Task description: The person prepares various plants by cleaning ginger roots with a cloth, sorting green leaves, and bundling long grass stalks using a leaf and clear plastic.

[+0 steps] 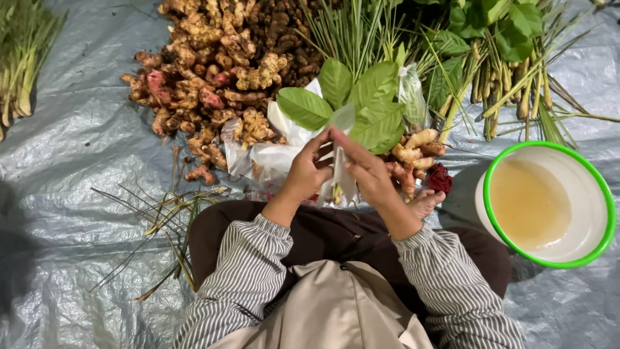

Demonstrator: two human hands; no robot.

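My left hand [305,169] and my right hand [365,169] meet in front of me, both gripping a small clear plastic bag [340,174] that holds a bundle of stems. Broad green leaves [352,102] stick up out of the bag's top above my fingers. Both forearms wear striped sleeves. Just beyond my hands lie more clear plastic bags [274,155], one with ginger pieces inside.
A big pile of ginger and galangal roots [219,64] lies on the grey tarp [71,161]. Lemongrass stalks [510,84] and leafy greens spread at the top right. A white bowl with a green rim [604,194] holds cloudy liquid. Loose grass blades [165,220] lie at left.
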